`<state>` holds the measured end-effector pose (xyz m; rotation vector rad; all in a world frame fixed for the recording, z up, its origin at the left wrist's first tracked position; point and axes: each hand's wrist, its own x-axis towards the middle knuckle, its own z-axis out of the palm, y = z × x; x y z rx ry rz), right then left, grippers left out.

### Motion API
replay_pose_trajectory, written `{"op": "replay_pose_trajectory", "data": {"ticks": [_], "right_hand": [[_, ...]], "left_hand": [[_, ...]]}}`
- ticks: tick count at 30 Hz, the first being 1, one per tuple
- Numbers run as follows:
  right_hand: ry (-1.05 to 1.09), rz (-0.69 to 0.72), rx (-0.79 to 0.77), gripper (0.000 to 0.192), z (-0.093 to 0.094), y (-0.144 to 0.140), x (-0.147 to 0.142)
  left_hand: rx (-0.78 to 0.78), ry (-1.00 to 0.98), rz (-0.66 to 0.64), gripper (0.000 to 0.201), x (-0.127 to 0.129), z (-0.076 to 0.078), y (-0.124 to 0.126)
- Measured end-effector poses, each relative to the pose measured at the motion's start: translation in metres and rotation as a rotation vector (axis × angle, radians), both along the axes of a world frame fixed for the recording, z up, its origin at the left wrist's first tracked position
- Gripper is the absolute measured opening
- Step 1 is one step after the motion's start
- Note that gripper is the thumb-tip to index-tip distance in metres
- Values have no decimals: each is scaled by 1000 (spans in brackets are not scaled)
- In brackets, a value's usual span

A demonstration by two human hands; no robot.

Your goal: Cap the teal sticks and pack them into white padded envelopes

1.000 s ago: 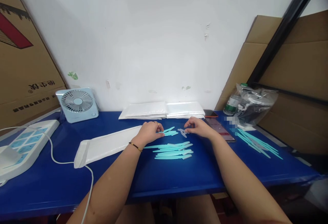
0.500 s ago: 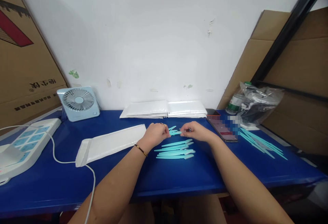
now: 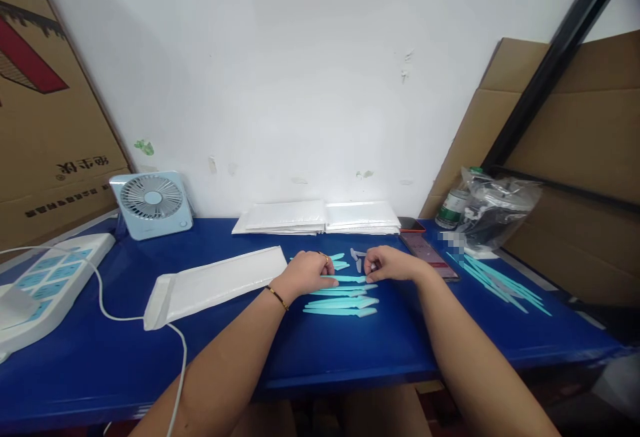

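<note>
A turquoise eyebrow razor (image 3: 350, 279) lies level between my two hands, just above the others in the row. My left hand (image 3: 311, 273) is closed with thumb and fingers on its handle end. Pinched at the razor's other end are the fingertips of my right hand (image 3: 387, 265). Below them, several more turquoise eyebrow razors (image 3: 340, 303) lie side by side, blade ends to the right. Behind my left fingers are some shorter-looking turquoise pieces (image 3: 339, 258), partly hidden. Small translucent grey caps (image 3: 358, 261) lie beside my right fingertips.
A white padded envelope (image 3: 220, 283) lies left of my hands, near a white cable. Stacked envelopes (image 3: 285, 217) sit against the wall. A fan (image 3: 153, 203) and power strip (image 3: 60, 283) stand left. Phones (image 3: 427, 255), loose turquoise razors (image 3: 500, 280), a bottle and a plastic bag are at right.
Both hands have come nearer to me, bringing a razor down to the row. My right hand has shifted slightly right, and the grey caps are now visible beside it.
</note>
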<state>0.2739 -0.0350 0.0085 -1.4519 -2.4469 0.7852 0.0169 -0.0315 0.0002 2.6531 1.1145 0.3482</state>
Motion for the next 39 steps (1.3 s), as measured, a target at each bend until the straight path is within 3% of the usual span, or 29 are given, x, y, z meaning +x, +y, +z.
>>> {"op": "replay_pose_trajectory", "data": {"ticks": [5, 11, 17, 20, 24, 31, 35, 39], "right_hand": [[134, -25, 40, 23, 1, 0, -1], [193, -44, 113, 20, 1, 3, 2], [127, -201, 179, 20, 7, 2, 10], [122, -109, 106, 24, 12, -3, 10], [18, 80, -45, 29, 9, -6, 4], [-2, 128, -71, 21, 5, -5, -5], [94, 90, -51, 23, 10, -7, -8], [175, 14, 3, 26, 11, -7, -10]], "left_hand": [[61, 39, 61, 22, -4, 2, 5], [12, -83, 85, 37, -12, 16, 5], [-85, -21, 240, 35, -28, 25, 10], [-40, -14, 241, 38, -30, 22, 11], [82, -11, 202, 60, -23, 9, 11], [35, 54, 103, 33, -13, -4, 17], [2, -78, 110, 36, -15, 1, 15], [-238, -363, 123, 59, -14, 7, 12]]}}
